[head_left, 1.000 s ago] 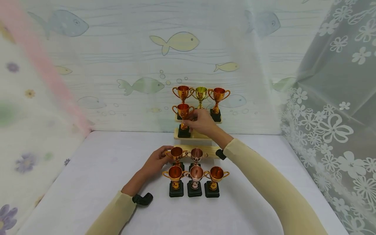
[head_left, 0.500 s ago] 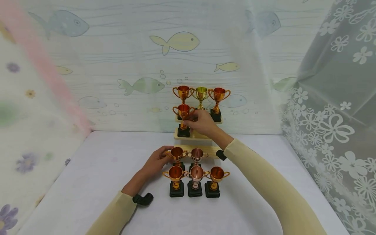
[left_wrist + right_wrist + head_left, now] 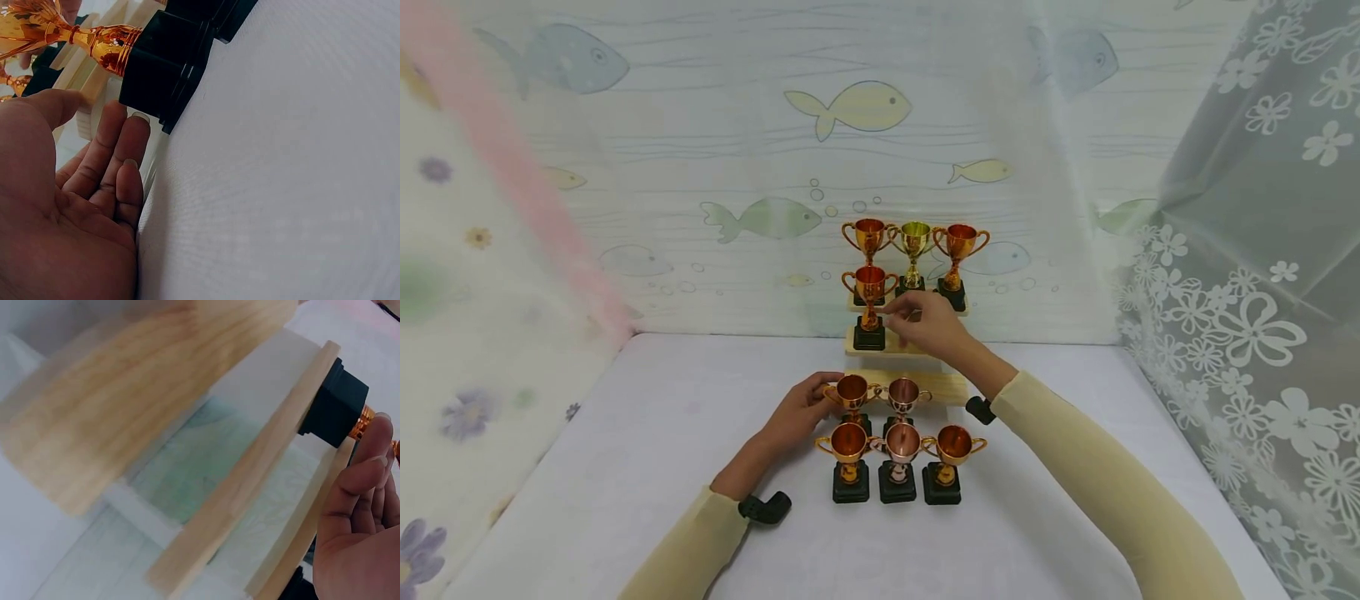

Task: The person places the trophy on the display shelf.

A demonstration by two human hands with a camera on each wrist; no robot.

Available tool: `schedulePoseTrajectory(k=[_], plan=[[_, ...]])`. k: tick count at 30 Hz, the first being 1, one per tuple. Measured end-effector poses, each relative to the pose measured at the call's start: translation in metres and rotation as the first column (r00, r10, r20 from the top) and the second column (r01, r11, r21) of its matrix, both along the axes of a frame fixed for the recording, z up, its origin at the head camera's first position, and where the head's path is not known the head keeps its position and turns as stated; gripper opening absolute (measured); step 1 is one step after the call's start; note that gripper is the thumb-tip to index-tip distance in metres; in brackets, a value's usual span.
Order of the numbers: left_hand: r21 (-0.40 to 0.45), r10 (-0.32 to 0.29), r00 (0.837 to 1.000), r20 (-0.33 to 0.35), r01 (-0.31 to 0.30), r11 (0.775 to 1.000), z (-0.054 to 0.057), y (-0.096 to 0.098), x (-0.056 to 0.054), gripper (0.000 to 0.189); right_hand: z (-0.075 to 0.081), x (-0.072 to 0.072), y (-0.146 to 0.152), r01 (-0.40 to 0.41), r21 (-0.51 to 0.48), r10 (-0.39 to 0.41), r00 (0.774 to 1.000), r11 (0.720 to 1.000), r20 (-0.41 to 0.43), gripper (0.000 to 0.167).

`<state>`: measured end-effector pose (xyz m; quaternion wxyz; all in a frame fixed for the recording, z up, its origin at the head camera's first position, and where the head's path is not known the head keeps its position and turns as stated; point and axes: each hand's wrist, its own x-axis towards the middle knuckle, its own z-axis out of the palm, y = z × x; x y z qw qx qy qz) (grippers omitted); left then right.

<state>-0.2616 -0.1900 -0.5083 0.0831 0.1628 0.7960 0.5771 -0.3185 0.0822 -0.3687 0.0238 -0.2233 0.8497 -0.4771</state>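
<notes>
A bronze-orange trophy cup (image 3: 869, 287) stands upright on the left of the middle shelf (image 3: 902, 346). Beside its stem is my right hand (image 3: 932, 323), fingertips close to it but no longer round it; the right wrist view shows the fingers (image 3: 374, 440) in front of the stem. My left hand (image 3: 801, 412) holds the left end of the lowest wooden shelf (image 3: 936, 387), its thumb (image 3: 59, 105) against the wood. Right by that hand is another orange trophy (image 3: 852, 392); its black base (image 3: 164, 62) is near the fingertips in the left wrist view.
On the top shelf stand an orange trophy (image 3: 869, 237), a gold one (image 3: 915, 240) and another orange one (image 3: 961, 243). In front of the stand, on the white tabletop (image 3: 685, 400), are more trophies, including a rose one (image 3: 902, 442). A fish-patterned curtain (image 3: 700, 125) hangs behind.
My right hand has let go of the trophy on the middle shelf and shifted slightly right and down. The trophy stays upright there. My left hand has not moved.
</notes>
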Motion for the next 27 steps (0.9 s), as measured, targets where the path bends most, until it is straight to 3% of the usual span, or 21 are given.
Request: schedulePoseTrajectory(k=[15,27], plan=[[-0.021,-0.003,1.000,-0.029,0.002,1.000,-0.003,0.000,-0.003,0.046,-0.015,0.021,0.030,0.049,-0.162,-0.045,0.999,0.986,0.024,0.020],[-0.042,-0.003,0.999,-0.034,0.002,0.999,0.002,0.001,0.002,0.044,-0.029,0.046,0.055,0.058,-0.287,-0.056,0.998,0.956,0.013,0.020]])
